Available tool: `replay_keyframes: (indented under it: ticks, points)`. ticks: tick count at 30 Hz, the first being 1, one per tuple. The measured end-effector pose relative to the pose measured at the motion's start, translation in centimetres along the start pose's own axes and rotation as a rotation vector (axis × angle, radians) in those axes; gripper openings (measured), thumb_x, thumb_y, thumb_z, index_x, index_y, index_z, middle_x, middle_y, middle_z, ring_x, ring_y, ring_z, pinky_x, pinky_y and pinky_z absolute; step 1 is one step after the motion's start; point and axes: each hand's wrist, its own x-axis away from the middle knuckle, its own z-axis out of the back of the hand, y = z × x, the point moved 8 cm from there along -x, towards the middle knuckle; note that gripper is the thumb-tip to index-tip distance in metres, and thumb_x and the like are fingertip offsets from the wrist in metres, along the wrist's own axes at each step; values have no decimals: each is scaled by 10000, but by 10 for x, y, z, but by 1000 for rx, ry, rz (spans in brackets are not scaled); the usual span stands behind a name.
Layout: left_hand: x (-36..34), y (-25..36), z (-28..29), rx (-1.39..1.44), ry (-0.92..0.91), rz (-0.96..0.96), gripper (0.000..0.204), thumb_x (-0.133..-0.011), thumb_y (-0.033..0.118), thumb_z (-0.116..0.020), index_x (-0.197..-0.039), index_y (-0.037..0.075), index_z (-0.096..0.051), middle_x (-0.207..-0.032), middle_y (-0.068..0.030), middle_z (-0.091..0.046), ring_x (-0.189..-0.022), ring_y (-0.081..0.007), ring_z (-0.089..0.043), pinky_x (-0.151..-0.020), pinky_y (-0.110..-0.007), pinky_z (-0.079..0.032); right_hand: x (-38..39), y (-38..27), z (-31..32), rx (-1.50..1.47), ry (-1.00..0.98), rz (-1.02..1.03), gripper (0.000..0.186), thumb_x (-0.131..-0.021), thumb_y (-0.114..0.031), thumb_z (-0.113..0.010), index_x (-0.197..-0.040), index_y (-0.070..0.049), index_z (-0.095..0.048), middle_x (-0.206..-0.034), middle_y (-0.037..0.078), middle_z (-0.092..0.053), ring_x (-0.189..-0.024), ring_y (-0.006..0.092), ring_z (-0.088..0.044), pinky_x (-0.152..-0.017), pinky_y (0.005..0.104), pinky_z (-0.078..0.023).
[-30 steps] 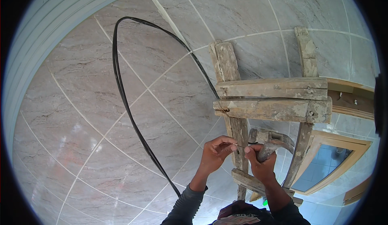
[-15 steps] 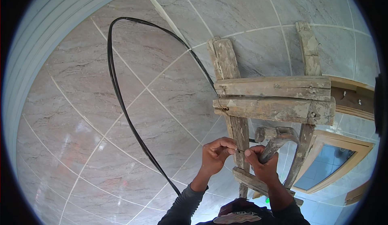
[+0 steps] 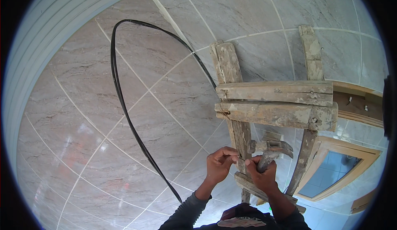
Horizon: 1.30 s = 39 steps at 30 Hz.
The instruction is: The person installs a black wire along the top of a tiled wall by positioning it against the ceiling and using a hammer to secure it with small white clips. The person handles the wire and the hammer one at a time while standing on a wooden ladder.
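Observation:
My right hand [image 3: 264, 176] is wrapped round the handle of a worn claw hammer [image 3: 273, 149], whose head points up in front of the ladder. Its thumb reaches toward my left hand [image 3: 219, 164], which is closed in a pinch close by. Something small and thin seems to sit between the fingertips, too small to make out. Both hands are in front of a rough wooden ladder [image 3: 275, 115], near its left upright, just above a lower rung [image 3: 249, 183].
A loop of black cable [image 3: 131, 120] hangs against the marbled wall tiles [image 3: 173, 102] and passes behind the ladder's left side. White ribbed panelling [image 3: 45, 27] curves along the upper left. At the right are a wood-framed opening [image 3: 331, 168] and a brown recess [image 3: 356, 102].
The hammer has swung slightly left and down in my right hand. My hands stay close together, and the whole view has shifted a little.

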Motion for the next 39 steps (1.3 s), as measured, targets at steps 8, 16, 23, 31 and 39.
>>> replay_keyframes:
  ticks: [8,16,23,31,39]
  points:
    - [19,9,7,-178,113,-220,74,-900,-87,-608,-936,-23,-605,-936,-119,-638,-819,-147,-613,-731,-280,-515,6,6,-19,-47,-2,46,150,-880,-67,-689,-758,-10,-624,-645,-17,-570,-565,41,-483,-520,227,-392]
    - [31,-13,36,5,18,120,120,-895,-95,-602,-990,-21,-603,-976,-136,-640,-824,-160,-619,-730,-308,-525,8,18,-33,-4,-133,108,96,-849,-68,-709,-837,-1,-641,-735,27,-624,-651,95,-571,-575,273,-457]
    - [38,-14,54,-142,134,222,147,-882,-83,-630,-1019,-31,-618,-967,-116,-671,-880,-178,-655,-740,-307,-534,-1,23,-43,38,-167,292,154,-828,-112,-729,-938,-18,-678,-784,85,-659,-701,204,-633,-660,340,-506]
    - [40,-32,61,12,171,201,84,-873,-72,-643,-924,-9,-623,-894,-117,-662,-797,-161,-622,-686,-304,-505,-9,35,-48,35,-210,165,225,-817,-128,-729,-1023,-44,-697,-852,109,-701,-718,217,-663,-658,342,-522]
    - [40,-38,52,174,220,192,94,-888,-83,-611,-928,2,-617,-885,-108,-654,-790,-160,-611,-676,-300,-497,-8,42,-46,0,-246,134,221,-832,-126,-711,-1036,-43,-690,-854,120,-699,-734,224,-664,-672,342,-518]
